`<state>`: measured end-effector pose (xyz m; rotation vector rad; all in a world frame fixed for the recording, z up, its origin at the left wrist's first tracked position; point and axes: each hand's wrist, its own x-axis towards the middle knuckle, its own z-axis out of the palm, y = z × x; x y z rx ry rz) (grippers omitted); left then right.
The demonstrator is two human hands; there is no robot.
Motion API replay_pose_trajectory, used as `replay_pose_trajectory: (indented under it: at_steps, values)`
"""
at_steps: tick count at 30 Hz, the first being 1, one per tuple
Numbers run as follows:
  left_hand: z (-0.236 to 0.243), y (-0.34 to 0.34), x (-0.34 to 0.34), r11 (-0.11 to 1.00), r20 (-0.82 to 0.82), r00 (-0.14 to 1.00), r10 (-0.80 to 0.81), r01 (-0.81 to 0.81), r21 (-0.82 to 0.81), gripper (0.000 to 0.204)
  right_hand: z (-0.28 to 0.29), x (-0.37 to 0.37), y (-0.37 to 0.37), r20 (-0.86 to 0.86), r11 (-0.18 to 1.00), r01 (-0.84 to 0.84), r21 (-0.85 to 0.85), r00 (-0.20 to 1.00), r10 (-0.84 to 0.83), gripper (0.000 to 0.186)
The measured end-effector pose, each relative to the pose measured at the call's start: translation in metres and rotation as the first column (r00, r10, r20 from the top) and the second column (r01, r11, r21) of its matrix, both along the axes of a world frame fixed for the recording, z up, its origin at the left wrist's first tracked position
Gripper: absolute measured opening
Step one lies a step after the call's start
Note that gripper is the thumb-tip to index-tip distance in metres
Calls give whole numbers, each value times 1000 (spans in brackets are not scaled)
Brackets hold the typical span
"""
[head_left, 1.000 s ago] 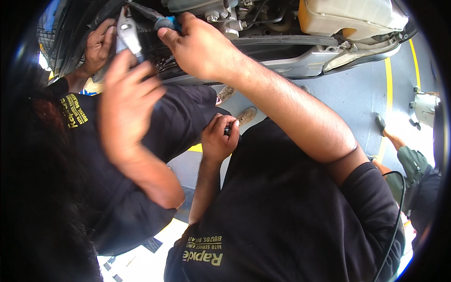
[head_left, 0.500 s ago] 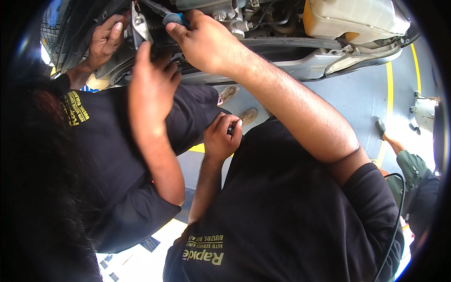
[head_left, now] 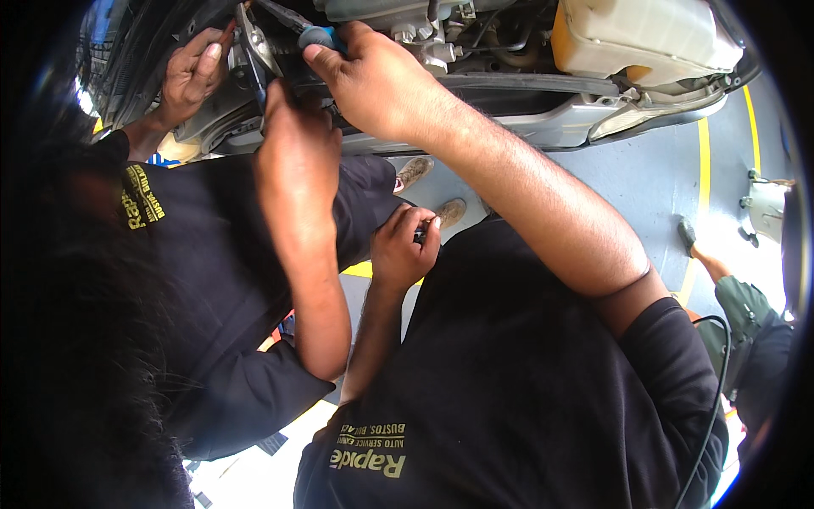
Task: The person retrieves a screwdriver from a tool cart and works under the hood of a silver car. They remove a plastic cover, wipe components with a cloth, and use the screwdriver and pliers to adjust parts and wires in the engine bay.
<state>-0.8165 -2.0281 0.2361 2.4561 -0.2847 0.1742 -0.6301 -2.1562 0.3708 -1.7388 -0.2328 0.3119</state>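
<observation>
My right hand [head_left: 377,81] reaches up to the car's front, closed round a blue-handled pliers-like tool [head_left: 318,38]. Its grey metal end points to the upper left. Near my waist, my left hand [head_left: 405,248] is closed with a small dark thing partly showing between the fingers, too hidden to name. At my left, a co-worker's hand [head_left: 297,157] grips metal pliers [head_left: 257,47] beside my tool. The same co-worker's other hand [head_left: 191,75] pinches a thin orange-red piece [head_left: 227,32], perhaps a wire, close to the jaws.
The open engine bay [head_left: 441,38] spans the top, with a whitish plastic tank [head_left: 649,38] at right and the grey bumper [head_left: 543,123] below. The co-worker's torso [head_left: 229,229] stands close at left. Another person's leg [head_left: 708,254] shows at far right. A black cord [head_left: 721,365] hangs by my right sleeve.
The co-worker's near hand has moved right and slightly down, and now grips the pliers' handles, their jaws still beside the orange-red piece. My own hands have barely shifted.
</observation>
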Motion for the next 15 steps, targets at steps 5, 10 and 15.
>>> replay_pose_trajectory:
  at_steps: [5,10,15]
  values:
    - [-1,0,1,1000,-4,1000,0,0,-5,6,-5,1,2,-8,1000,-3,16,1000,4,57]
    - [-1,-2,2,1000,3,1000,5,-5,-24,7,-12,-2,11,108,994,102,-38,989,-97,52]
    - [-2,-4,3,1000,9,1000,-4,4,-27,8,-16,-3,11,75,996,94,11,993,-94,52]
